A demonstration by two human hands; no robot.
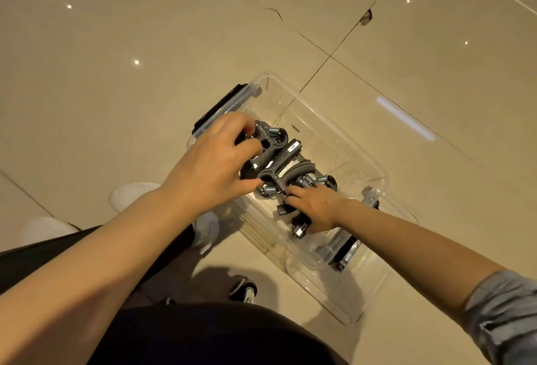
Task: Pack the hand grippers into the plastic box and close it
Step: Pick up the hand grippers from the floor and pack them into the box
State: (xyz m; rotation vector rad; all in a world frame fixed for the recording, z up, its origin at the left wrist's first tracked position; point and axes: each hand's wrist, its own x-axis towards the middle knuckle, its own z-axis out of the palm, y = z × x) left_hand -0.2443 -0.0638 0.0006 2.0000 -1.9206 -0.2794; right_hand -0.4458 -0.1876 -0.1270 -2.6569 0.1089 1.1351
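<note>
A clear plastic box (334, 120) stands open on the tiled floor, with black latches at its left end (220, 105) and right end (345, 254). Several black hand grippers with steel springs (290, 167) lie bunched inside it. My left hand (215, 161) grips a black hand gripper (267, 137) at the box's left side, fingers curled round its handles. My right hand (313, 207) holds another hand gripper (299, 226) low in the box near the front wall. The clear lid (328, 286) lies on the floor beside the box's near side.
White shoes (130, 193) stand on the floor left of the box. My dark-clothed legs (203, 332) fill the bottom of the view. A cracked tile joint (364, 18) runs behind the box.
</note>
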